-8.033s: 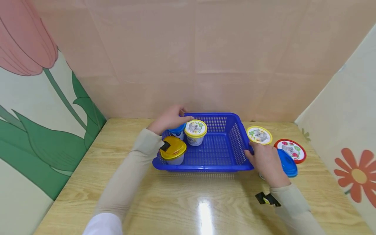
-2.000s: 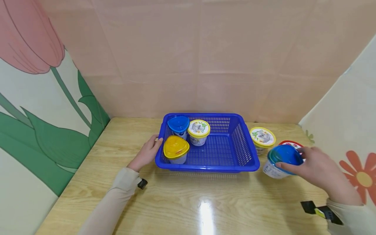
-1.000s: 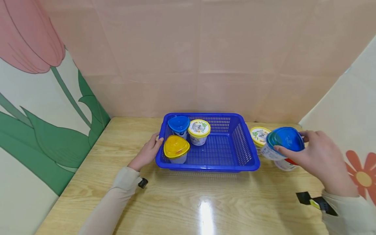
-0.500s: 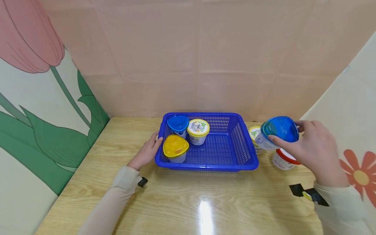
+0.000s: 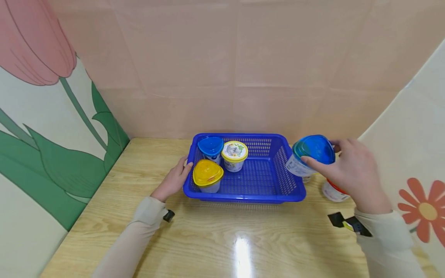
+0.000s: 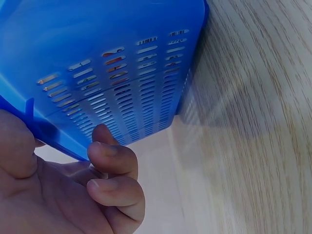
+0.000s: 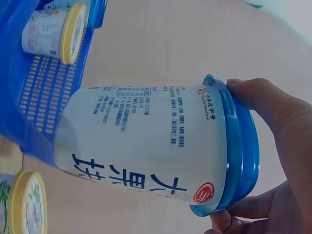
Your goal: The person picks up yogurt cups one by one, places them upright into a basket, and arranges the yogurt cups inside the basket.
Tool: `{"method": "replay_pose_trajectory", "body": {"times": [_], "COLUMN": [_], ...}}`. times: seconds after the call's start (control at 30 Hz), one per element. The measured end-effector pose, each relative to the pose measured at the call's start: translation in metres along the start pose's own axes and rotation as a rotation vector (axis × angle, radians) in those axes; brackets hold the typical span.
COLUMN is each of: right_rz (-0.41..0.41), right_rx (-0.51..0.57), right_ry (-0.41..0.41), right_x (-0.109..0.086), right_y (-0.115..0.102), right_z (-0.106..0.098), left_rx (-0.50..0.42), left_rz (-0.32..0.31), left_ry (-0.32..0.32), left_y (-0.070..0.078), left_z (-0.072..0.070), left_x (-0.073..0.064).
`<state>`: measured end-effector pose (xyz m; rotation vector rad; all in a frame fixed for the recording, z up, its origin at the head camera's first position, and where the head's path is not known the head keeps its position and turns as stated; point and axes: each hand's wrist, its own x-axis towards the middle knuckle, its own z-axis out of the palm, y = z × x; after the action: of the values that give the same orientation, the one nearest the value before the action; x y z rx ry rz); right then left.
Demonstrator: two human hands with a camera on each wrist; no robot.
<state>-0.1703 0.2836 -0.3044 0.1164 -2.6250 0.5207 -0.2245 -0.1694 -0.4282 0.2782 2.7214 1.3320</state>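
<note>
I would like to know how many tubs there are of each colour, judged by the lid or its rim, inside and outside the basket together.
Blue: 2 (rear tub in the basket; held tub)
Yellow: 3 (front tub and round-lidded tub in the basket; yellow tub outside)
Red: 1 (red tub outside)
Total: 6

A table (image 5: 194, 247) with pale wood grain fills the lower part of the head view, and a bright streak of light (image 5: 243, 255) shines on its glossy top. Behind it rises a pinkish-tan backdrop (image 5: 174, 69) marked with faint creases. The left wall (image 5: 21, 96) carries a large pink tulip (image 5: 38, 46) with a green stem (image 5: 80, 112) and broad green leaves (image 5: 66, 166). On the pale right wall (image 5: 410, 127) is an orange-red flower (image 5: 427, 210) with a yellow centre.
</note>
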Motion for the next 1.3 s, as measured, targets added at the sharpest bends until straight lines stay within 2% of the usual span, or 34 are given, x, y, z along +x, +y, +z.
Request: {"method": "replay_pose_trajectory", "body": {"times": [0.43,0.8,1.3], "right_rz": [-0.068,-0.093,-0.124], "right_rx": [0.043,0.057,0.053], "right_ry": [0.022,-0.057,-0.182], "right_x": [0.008,0.016,0.014], "right_y": [-0.03,-0.043,-0.063], "right_z": [0.018,0.044,0.074], "left_rx": [0.02,0.02,0.021], "left_rz": [0.023,0.016,0.006], "left_ry": [0.017,0.023,0.024], "left_y": [0.002,-0.001,0.0], "left_z": [0.0,0.001,0.001], "left_x": [-0.001,0.0,-0.001]}}
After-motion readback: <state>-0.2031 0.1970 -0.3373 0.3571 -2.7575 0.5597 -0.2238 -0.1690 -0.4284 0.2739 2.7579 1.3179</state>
